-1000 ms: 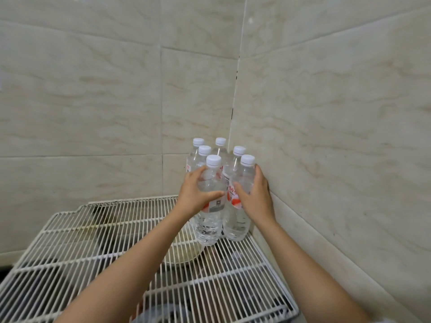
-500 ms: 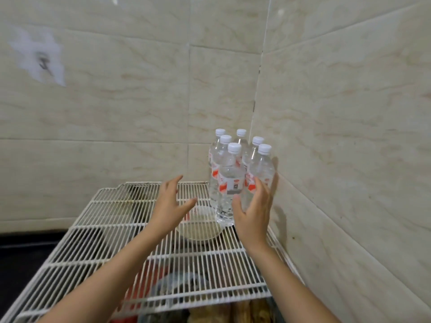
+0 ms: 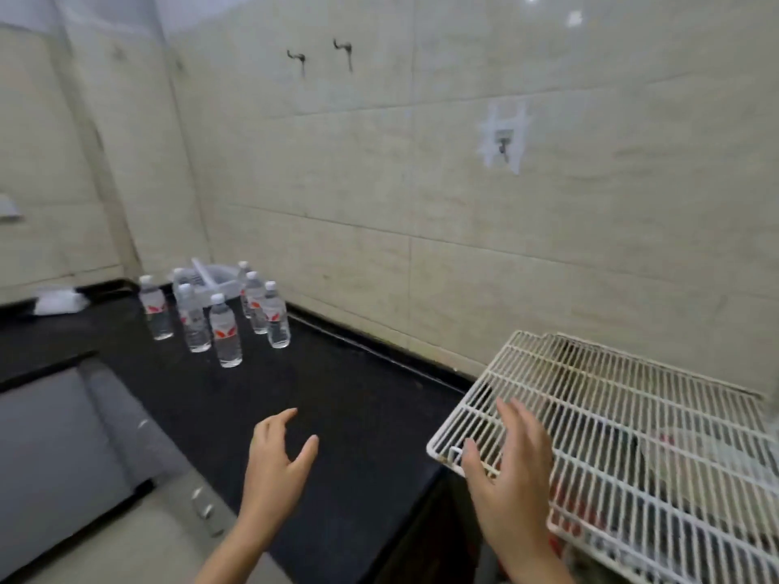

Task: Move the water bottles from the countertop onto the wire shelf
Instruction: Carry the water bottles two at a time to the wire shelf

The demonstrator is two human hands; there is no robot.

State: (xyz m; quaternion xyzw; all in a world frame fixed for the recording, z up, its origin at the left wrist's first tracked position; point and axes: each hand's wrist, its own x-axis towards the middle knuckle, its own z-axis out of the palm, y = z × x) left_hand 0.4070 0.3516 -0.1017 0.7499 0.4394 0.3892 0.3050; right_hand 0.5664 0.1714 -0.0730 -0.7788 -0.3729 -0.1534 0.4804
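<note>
A: How's the grip?
B: Empty on both sides. Left hand (image 3: 278, 461) and right hand (image 3: 510, 469) are spread loose, the right by the wire shelf (image 3: 611, 415) corner.
A: Bottles?
B: The water bottles (image 3: 225, 330) stand well apart on the tabletop (image 3: 337, 394). Next, probably, reach over and grasp one.

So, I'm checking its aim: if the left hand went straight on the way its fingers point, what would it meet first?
Likely nothing near: the left hand points across bare countertop toward the tiled wall, and the water bottles seem to stand left of that line, though depth is unclear.
</note>
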